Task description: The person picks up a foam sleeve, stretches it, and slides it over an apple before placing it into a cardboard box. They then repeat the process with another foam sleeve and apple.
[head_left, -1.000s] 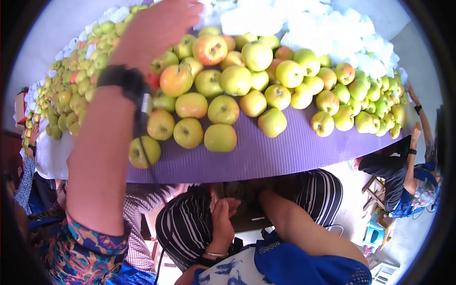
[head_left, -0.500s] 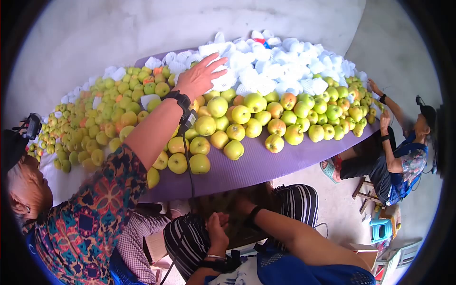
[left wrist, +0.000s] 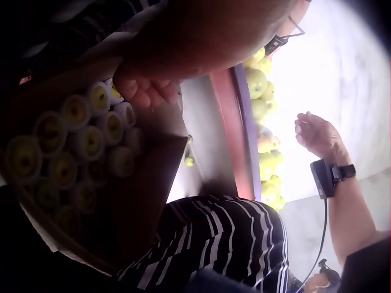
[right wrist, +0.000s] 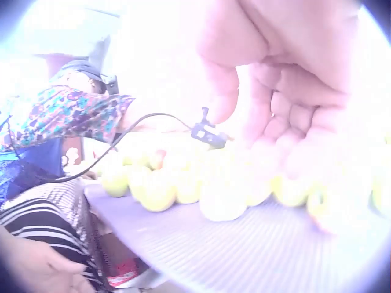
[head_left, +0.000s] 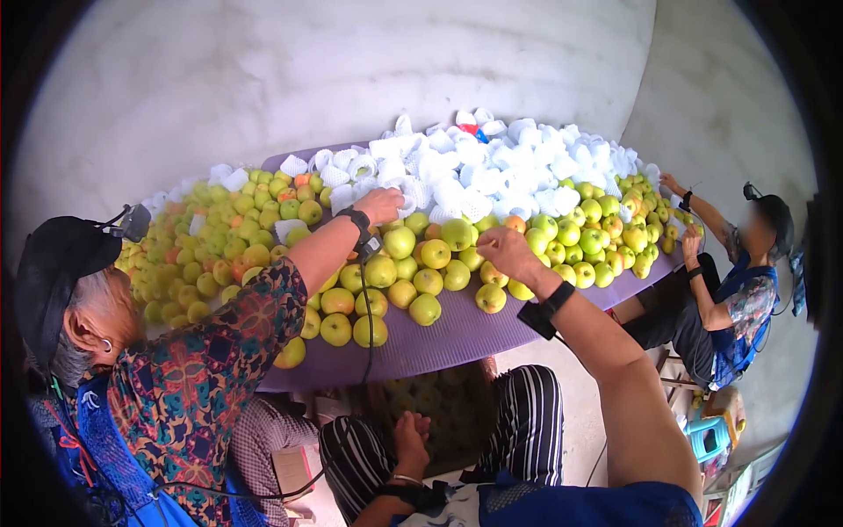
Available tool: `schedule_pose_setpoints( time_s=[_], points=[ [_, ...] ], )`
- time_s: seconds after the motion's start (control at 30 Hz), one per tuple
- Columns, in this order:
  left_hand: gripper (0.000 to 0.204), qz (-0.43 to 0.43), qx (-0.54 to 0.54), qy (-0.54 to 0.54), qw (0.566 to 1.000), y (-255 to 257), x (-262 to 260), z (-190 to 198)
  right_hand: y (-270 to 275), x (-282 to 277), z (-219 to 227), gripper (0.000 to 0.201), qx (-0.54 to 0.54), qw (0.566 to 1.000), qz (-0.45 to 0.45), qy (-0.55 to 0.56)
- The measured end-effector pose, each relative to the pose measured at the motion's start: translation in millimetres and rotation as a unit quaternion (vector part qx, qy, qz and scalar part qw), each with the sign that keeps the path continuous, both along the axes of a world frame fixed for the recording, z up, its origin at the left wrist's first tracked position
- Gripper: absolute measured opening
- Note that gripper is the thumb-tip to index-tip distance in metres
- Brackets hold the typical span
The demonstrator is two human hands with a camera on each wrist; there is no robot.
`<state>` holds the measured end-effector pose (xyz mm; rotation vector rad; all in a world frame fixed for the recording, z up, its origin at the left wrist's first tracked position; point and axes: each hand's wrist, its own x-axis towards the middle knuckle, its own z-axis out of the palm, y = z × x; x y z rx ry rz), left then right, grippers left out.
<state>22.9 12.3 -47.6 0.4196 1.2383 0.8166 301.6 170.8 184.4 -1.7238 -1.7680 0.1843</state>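
Note:
My right hand (head_left: 514, 255) is over the front of a pile of yellow-green apples (head_left: 425, 309), on the purple ribbed table top (head_left: 457, 342). In the right wrist view its thumb and fingers are bent and apart, with nothing between them. Down at my lap, my left hand (head_left: 411, 439) has loosely curled fingers and holds nothing. The left wrist view has that hand's fingers (left wrist: 146, 93) beside a cardboard box (left wrist: 160, 168), where apples in white foam nets (left wrist: 76, 111) stand in rows.
White foam nets (head_left: 527, 162) are heaped behind the apples, against the wall. At my left a neighbour's hand (head_left: 379, 205) reaches to the nets, a cable (head_left: 367, 342) hanging from its wrist. Another person (head_left: 742, 290) sits at the table's right end, near a blue stool (head_left: 707, 435).
My right hand has come up from below the table edge to the apples. The view has tilted up. The neighbour's hand has reached the nets. My left hand has stayed at my lap.

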Motion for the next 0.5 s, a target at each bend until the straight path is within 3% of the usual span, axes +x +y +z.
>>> schedule_pose_setpoints(
  time_s=[0.1,0.2,0.27,0.37,0.43,0.5],
  points=[
    [0.032,-0.029,0.027,0.017,0.999,0,-6,31,48,7,-4,0.022,0.002,0.999,-0.037,0.023],
    [0.032,-0.014,0.024,0.023,0.999,9,-5,28,88,4,-8,0.025,-0.054,0.997,-0.040,-0.036],
    [0.032,-0.004,0.020,0.029,0.999,15,-5,28,108,-7,-11,0.028,-0.082,0.983,-0.110,-0.124],
    [0.032,0.010,0.011,0.040,0.999,20,-8,20,148,15,-48,0.032,-0.144,0.976,-0.111,-0.115],
    [0.032,0.017,0.006,0.045,0.999,22,-10,22,155,14,-44,0.045,-0.215,0.964,-0.122,-0.095],
    [0.032,0.019,0.000,0.046,0.999,20,-8,24,151,12,-44,0.044,-0.155,0.975,-0.147,-0.062]
  ],
)
